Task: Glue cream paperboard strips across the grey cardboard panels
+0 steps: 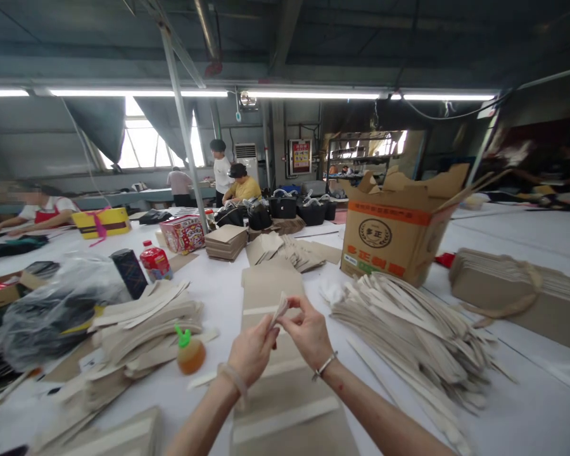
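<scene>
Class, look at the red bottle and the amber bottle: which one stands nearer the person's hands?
The amber bottle with the green nozzle, just left of the left hand. The red bottle, capped in red, stands farther back.

The one camera sat on the person's head. It looked forward and down, with the left hand (253, 348) and right hand (310, 334) near, across the white table (522, 418) to the far wall (28, 142) and dark ceiling (342, 38).
</scene>
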A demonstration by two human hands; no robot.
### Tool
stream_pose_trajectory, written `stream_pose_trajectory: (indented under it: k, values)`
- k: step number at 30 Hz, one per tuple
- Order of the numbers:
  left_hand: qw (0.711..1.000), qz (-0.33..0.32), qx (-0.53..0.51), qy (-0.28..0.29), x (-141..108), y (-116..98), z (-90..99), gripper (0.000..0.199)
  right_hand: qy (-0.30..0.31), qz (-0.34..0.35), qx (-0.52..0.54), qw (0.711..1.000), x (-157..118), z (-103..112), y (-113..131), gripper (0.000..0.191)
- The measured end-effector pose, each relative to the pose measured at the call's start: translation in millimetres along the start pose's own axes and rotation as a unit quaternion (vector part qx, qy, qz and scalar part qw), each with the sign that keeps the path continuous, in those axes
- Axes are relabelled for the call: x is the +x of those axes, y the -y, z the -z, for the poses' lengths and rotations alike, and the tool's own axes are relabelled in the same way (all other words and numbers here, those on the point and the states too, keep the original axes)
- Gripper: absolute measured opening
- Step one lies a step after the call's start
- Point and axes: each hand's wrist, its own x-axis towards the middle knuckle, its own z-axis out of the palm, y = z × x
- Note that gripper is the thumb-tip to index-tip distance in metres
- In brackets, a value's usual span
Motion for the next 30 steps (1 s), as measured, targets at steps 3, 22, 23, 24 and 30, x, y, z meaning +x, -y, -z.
stream_pose_trajectory:
  k: [3, 22, 23, 24, 30]
  values:
    - [1.0, -0.005, -0.024, 0.004, -22, -20, 10.1, 0.023, -0.033, -0.004, 0.009, 0.999, -20, 14, 18, 0.018]
    - [0.947, 0.094, -0.301, 0.067, -175, 8, 6.3, 0.038, 0.109, -0.176, 0.13, 0.97, -159, 100, 25, 0.023]
    - [0.94, 0.112, -0.316, 0.052, -164, 16, 2.5, 0.042, 0.107, -0.184, 0.136, 0.968, -152, 97, 18, 0.023]
    - [0.935, 0.128, -0.329, 0.033, -151, 24, -1.0, 0.046, 0.104, -0.191, 0.145, 0.965, -142, 94, 10, 0.022]
    - [0.918, 0.222, -0.328, -0.02, -42, 70, -6.9, 0.054, 0.09, -0.26, 0.188, 0.943, -32, 60, -57, 0.024]
